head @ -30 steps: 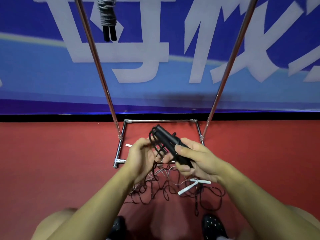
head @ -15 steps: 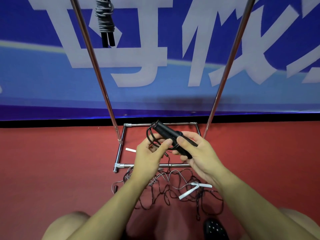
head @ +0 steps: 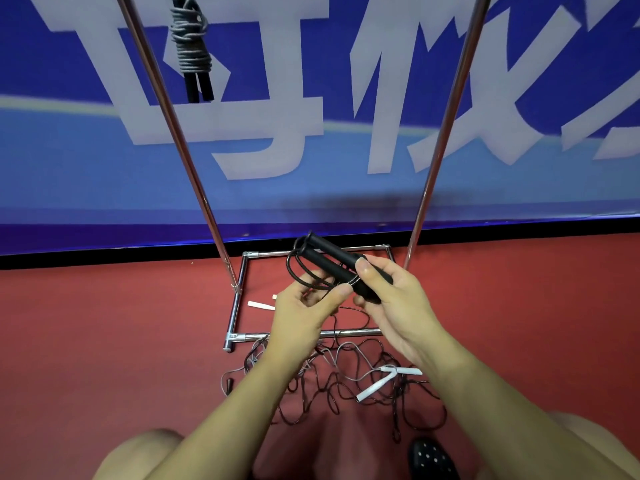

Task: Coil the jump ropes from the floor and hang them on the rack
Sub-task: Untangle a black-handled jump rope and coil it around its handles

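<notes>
Where hands (head: 311, 306) overlap, cord (head: 308, 278) hidden

We are in a sports hall: red sports flooring (head: 104, 341), a large blue printed banner (head: 311, 98) along the wall, jump ropes (head: 346, 382) underfoot.

The rack (head: 239, 299) stands on the floor (head: 104, 341) against the banner (head: 311, 98) behind it, its two poles rising left and right of the hands. A coiled rope (head: 191, 46) hangs high up, just right of the left pole. The right hand (head: 391, 306) holds two handles (head: 332, 261) side by side above the rack's base, the left hand (head: 304, 306) just beside it on the rope's cord (head: 294, 271). Nearer the person, a tangle of ropes (head: 339, 382) lies on the floor before the base, and a shoe (head: 433, 459) sits nearest, to the right.
</notes>
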Tool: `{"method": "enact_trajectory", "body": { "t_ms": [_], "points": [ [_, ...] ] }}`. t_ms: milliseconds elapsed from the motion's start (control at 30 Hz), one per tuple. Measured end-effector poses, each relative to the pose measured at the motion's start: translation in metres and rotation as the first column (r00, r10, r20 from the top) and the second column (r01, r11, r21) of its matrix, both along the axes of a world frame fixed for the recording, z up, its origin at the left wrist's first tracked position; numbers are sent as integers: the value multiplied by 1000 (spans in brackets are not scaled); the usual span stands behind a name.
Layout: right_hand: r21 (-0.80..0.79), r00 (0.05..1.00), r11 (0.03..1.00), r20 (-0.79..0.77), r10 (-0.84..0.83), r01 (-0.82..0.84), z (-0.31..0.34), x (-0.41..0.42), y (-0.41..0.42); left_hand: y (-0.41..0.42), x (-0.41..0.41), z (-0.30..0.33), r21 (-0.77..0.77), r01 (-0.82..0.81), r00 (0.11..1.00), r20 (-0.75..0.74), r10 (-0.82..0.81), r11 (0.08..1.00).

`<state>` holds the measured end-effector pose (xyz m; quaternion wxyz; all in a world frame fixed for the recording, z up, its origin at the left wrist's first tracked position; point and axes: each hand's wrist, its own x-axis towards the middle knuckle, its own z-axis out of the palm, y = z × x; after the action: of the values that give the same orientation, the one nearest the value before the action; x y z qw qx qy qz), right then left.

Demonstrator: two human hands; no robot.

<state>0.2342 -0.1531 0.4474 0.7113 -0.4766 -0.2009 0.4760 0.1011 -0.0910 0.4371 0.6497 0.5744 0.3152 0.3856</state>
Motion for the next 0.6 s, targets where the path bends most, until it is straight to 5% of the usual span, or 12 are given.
{"method": "enact_trajectory", "body": {
  "t_ms": [600],
  "points": [
    [124, 988, 991, 155, 23, -42, -4, 3, 2, -2, 12, 7, -107, -35, 986, -163, 17, 994]
  ]
}}
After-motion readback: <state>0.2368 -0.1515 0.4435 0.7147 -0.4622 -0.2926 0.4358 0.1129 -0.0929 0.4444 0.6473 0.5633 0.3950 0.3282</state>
